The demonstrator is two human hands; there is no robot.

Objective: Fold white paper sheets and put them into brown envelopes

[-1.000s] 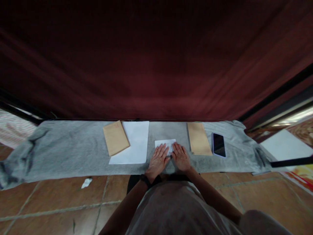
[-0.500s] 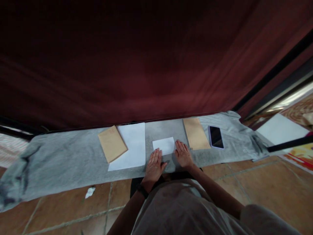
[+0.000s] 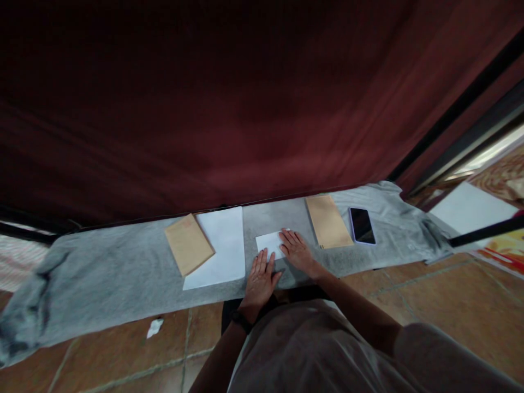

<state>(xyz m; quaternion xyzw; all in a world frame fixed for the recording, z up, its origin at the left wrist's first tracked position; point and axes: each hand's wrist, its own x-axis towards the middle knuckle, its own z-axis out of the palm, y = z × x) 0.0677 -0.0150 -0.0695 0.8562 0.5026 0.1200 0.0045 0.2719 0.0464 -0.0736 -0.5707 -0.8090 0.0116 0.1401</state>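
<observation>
A small white piece of paper [image 3: 269, 243], perhaps folded, lies flat on the grey cloth in front of me. My left hand [image 3: 260, 281] rests at its lower left edge, fingers stretched out and thumb apart. Across the paper's right part lies my right hand [image 3: 296, 250], its fingers flat and extended, hiding that end. Left of my hands are larger white sheets [image 3: 226, 245], partly covered by a stack of brown envelopes [image 3: 188, 244]. Another brown envelope [image 3: 328, 221] is just right of my right hand.
A dark-screened phone [image 3: 362, 225] in a pale purple case lies right of the envelope. Grey cloth [image 3: 118, 273] covers the long narrow surface. Behind it rises a dark red curtain-like panel [image 3: 245, 109]. A white scrap [image 3: 154, 327] is on the tiled floor.
My right hand has moved left, from the paper's right edge onto its right part. My left hand stays nearly in place at the lower left edge.
</observation>
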